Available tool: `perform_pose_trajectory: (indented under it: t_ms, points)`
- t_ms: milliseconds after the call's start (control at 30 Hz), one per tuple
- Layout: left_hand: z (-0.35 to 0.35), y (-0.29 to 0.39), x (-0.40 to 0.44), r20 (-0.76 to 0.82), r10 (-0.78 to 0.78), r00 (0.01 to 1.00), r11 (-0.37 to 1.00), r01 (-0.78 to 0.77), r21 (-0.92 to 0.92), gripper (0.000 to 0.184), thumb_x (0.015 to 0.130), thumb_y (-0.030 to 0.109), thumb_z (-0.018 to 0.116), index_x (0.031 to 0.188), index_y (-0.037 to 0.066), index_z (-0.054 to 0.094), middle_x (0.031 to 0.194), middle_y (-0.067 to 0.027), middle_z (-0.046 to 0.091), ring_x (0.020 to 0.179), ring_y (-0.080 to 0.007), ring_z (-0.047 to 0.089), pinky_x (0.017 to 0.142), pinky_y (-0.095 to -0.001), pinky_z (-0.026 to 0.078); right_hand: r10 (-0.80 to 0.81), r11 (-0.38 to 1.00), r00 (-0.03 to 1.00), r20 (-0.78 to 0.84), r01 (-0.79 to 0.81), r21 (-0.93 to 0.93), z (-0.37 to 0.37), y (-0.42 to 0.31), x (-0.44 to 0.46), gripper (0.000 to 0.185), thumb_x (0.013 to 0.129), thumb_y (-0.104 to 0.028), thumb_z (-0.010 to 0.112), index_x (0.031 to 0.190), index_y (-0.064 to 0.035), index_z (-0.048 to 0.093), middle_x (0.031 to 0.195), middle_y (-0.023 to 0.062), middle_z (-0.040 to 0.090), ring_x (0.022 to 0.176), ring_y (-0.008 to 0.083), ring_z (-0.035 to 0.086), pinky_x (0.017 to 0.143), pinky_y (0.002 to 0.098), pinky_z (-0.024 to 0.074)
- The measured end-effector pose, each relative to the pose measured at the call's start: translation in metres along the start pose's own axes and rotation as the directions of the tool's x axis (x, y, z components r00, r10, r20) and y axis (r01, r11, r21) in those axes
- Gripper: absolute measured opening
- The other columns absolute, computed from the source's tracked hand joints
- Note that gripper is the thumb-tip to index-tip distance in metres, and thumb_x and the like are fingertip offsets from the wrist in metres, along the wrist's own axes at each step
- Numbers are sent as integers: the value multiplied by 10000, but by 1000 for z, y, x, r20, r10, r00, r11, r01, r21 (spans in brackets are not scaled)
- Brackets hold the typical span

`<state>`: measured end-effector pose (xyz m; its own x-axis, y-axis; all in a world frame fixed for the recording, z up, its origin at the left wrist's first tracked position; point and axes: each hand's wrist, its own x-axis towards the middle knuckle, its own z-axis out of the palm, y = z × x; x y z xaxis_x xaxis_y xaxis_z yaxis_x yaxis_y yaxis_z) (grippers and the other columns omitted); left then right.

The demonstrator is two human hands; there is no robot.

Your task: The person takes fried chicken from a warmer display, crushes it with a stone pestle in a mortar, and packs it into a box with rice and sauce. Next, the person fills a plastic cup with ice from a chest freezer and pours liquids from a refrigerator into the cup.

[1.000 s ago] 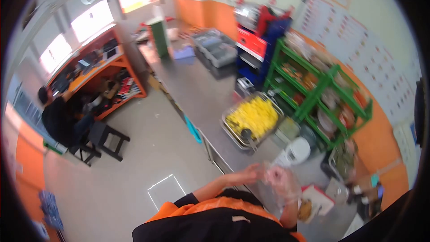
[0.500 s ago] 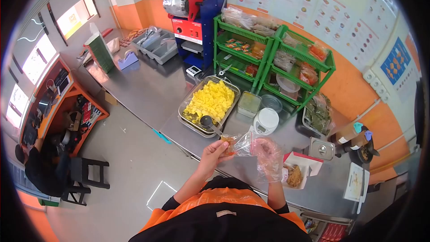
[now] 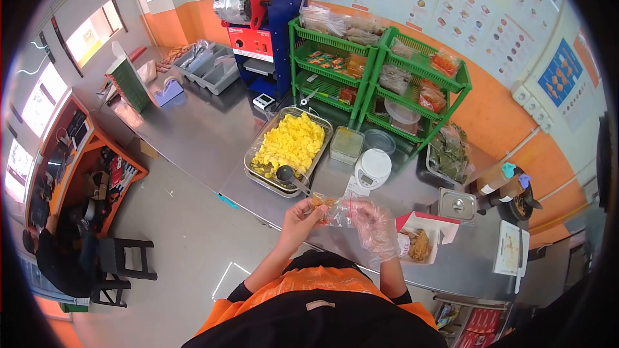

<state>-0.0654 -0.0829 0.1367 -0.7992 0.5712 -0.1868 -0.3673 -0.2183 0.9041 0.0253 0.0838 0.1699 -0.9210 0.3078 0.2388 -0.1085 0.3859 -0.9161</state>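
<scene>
Bare, my left hand [image 3: 298,224] pinches one end of a small clear plastic bag [image 3: 336,211] with something orange-brown inside. A clear disposable glove covers my right hand [image 3: 375,227], whose fingers are closed on the bag's other end. Just beyond my hands, a metal tray [image 3: 249,169] holds yellow scrambled egg [image 3: 290,140], and a dark-bowled ladle [image 3: 285,173] rests in it, handle towards me. To the right of my gloved hand stands an open red-and-white box [image 3: 443,229] with fried chicken [image 3: 420,246] inside.
Behind the bag are a white kitchen scale [image 3: 374,165] and a lidded container [image 3: 347,144]. Green racks [image 3: 371,84] with packets and a red-and-blue sealing machine [image 3: 253,45] line the back. A knife lies on a white board [image 3: 509,254]. A person [image 3: 61,254] sits far left.
My view has shifted slightly, so the counter sits a little further left in frame. Both hands keep hold of the bag, and my right hand has turned slightly.
</scene>
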Motion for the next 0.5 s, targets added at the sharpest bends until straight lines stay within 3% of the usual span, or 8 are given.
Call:
perform_pose_trajectory:
  t_ms: [167, 267, 367, 500]
  points:
    - [-1, 1, 2, 26, -7, 1000, 998, 5, 63, 241, 904, 196, 644, 1082, 35, 625, 908, -11, 660, 762, -79, 624, 683, -252, 550, -41, 997, 999, 3, 41, 63, 4, 13, 1, 182, 831, 42, 591, 979, -24, 673, 894, 83, 665, 717, 140, 618, 641, 267, 483]
    - [-3, -2, 4, 8, -66, 998, 994, 65, 86, 258, 900, 225, 654, 1077, 39, 626, 868, 3, 647, 738, -70, 610, 676, -251, 546, -26, 1000, 999, -42, 26, 3, 5, 13, 1, 241, 810, 43, 587, 1008, -63, 672, 889, 104, 682, 740, 192, 654, 663, 280, 495]
    - [-3, -5, 7, 35, -55, 998, 996, 52, 78, 267, 895, 239, 661, 1069, 39, 625, 848, 8, 638, 715, -65, 602, 656, -250, 541, -27, 998, 999, -46, 30, 62, 5, 12, 0, 244, 807, 56, 580, 990, -72, 677, 879, 84, 662, 696, 174, 619, 641, 266, 474]
    - [6, 1, 9, 60, -19, 998, 998, 16, 59, 264, 894, 239, 663, 1049, 30, 622, 831, 5, 635, 697, -72, 610, 631, -245, 528, -73, 997, 995, -62, 73, 10, 5, 2, -1, 265, 811, 85, 549, 969, -82, 682, 873, 59, 623, 672, 153, 573, 617, 256, 450]
